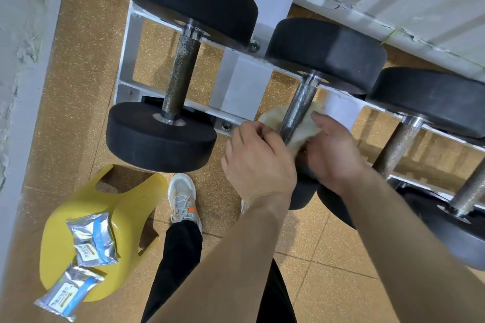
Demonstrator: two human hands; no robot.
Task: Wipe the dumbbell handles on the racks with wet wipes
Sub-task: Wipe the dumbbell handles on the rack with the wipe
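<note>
Three black dumbbells lie on a white rack (pixel 242 86). The middle dumbbell's knurled steel handle (pixel 300 106) has a pale wet wipe (pixel 301 136) wrapped under its near end. My left hand (pixel 258 162) pinches the wipe's left side beside the handle. My right hand (pixel 333 151) holds the wipe's right side, fingers curled against the handle. The near weight of this dumbbell is mostly hidden behind my hands. The left dumbbell's handle (pixel 181 77) and the right dumbbell's handle (pixel 399 143) are bare.
A yellow stool (pixel 126 207) stands at the lower left with two wet wipe packets (pixel 91 240) on it. My shoe (pixel 182 199) and dark trouser leg are beside the stool. A wall runs along the left, and a white panel behind the rack.
</note>
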